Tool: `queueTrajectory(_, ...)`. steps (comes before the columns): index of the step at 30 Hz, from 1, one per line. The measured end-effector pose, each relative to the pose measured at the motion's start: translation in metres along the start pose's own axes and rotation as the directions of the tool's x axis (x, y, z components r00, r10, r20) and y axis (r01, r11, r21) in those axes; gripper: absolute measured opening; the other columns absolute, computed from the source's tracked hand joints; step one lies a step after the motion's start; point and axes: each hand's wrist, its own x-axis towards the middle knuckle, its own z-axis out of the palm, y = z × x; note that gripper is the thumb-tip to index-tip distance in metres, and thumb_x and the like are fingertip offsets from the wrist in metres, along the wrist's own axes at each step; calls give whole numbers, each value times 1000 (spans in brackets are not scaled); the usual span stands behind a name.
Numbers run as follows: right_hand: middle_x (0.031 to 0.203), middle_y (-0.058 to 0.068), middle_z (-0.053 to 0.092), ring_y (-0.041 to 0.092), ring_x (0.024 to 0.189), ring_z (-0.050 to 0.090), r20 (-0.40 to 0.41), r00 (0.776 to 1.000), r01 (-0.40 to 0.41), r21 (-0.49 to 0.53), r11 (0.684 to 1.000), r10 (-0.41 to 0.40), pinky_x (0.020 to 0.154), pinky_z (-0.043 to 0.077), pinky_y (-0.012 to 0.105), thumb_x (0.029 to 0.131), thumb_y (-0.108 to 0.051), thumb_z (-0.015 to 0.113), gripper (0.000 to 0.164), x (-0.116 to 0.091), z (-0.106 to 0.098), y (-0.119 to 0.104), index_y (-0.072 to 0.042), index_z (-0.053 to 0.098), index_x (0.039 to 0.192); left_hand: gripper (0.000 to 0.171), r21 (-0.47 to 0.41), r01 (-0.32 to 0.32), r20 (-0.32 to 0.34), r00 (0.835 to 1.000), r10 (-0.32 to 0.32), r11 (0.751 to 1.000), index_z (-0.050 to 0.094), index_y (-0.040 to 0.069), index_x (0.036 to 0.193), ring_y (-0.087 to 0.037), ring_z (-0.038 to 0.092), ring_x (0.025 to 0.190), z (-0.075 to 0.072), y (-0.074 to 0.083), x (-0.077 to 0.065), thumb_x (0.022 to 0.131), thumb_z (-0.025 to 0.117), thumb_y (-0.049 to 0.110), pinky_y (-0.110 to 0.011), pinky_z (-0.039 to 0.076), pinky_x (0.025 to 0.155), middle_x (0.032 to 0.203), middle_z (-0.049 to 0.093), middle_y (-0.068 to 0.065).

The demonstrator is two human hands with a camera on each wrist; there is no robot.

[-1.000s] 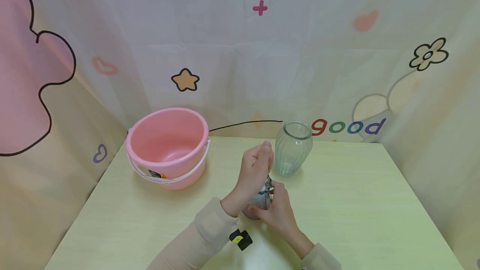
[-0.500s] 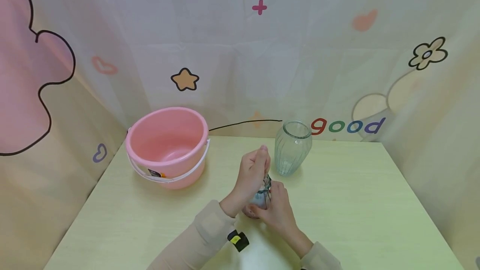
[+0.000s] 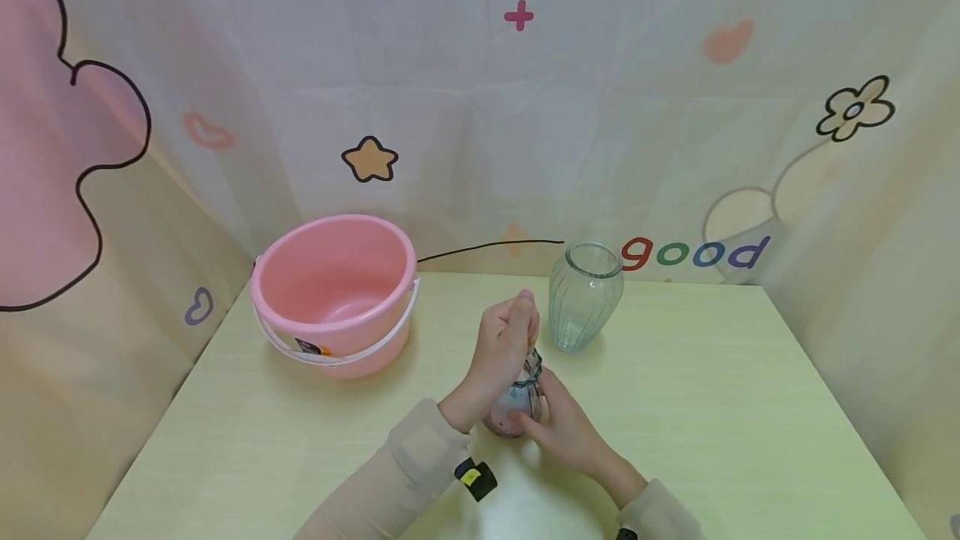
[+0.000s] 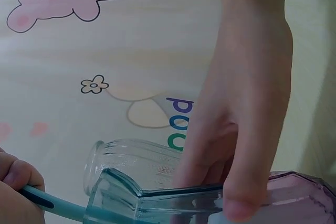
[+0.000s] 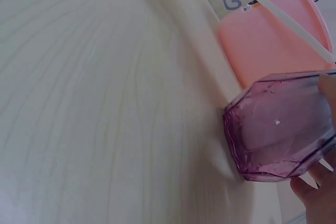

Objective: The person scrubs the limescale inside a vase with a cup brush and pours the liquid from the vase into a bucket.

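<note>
My left hand [image 3: 504, 348] is a fist at the mouth of a faceted glass vase [image 3: 516, 405] tinted blue above and purple at the base. In the left wrist view that fist grips a light-blue handle [image 4: 60, 207] with a dark blue patch, which runs into the vase's neck; what is on its inner end is not clear. My right hand [image 3: 570, 432] holds the vase's body from the right, thumb [image 4: 245, 182] and fingers on either side. The right wrist view shows the purple base [image 5: 278, 127], with fingers [image 5: 317, 195] along the glass.
A pink bucket [image 3: 337, 332] with a white handle stands at the back left of the pale table [image 3: 750, 407]. Behind my hands is a clear ribbed glass vase [image 3: 585, 307]. A patterned curtain [image 3: 465, 123] surrounds the table's back and sides.
My right hand has shifted its hold on the vase, its fingers and wrist moving slightly right and down. My left fist dropped a little at first and then stayed nearly still.
</note>
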Motion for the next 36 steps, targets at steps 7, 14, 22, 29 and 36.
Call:
queueTrajectory(7,126,6,47,16,116,42,9,1000,-3,-13,1000,3,95,38,43,75,-13,70,65,0,-2,0,-11,37,131,43,-6,18,-23,1000,-18,1000,35,5,58,-13,28,46,0,3,-1,99,31,20,-24,25,45,51,31,2)
queueTrajectory(14,122,9,48,17,112,44,-12,1000,6,-17,1000,-6,91,41,43,73,-13,73,67,1,1,2,-7,37,129,44,-8,16,-49,999,-16,1000,34,3,58,-15,28,45,-1,9,0,99,30,20,-24,25,44,50,31,1)
queueTrajectory(22,116,7,49,18,106,47,-40,999,22,-32,999,-23,85,45,41,72,-16,74,65,1,2,2,-7,38,126,46,-14,-7,-48,999,6,1000,35,5,58,-18,29,44,-2,-10,13,99,31,25,-26,25,44,48,31,-3)
queueTrajectory(29,114,7,50,20,104,48,-68,997,26,-53,998,-30,82,47,41,71,-19,75,63,1,4,4,-5,40,122,51,-13,-71,-63,996,70,997,35,7,57,-21,29,43,0,-10,17,97,33,38,-27,24,42,48,30,-6)
queueTrajectory(36,111,7,50,19,101,49,-93,995,20,-61,998,-26,80,48,41,68,-17,77,62,2,6,3,-5,42,118,51,3,-66,-58,996,66,998,37,6,58,-20,29,44,0,-7,16,97,34,39,-27,23,42,49,31,-6)
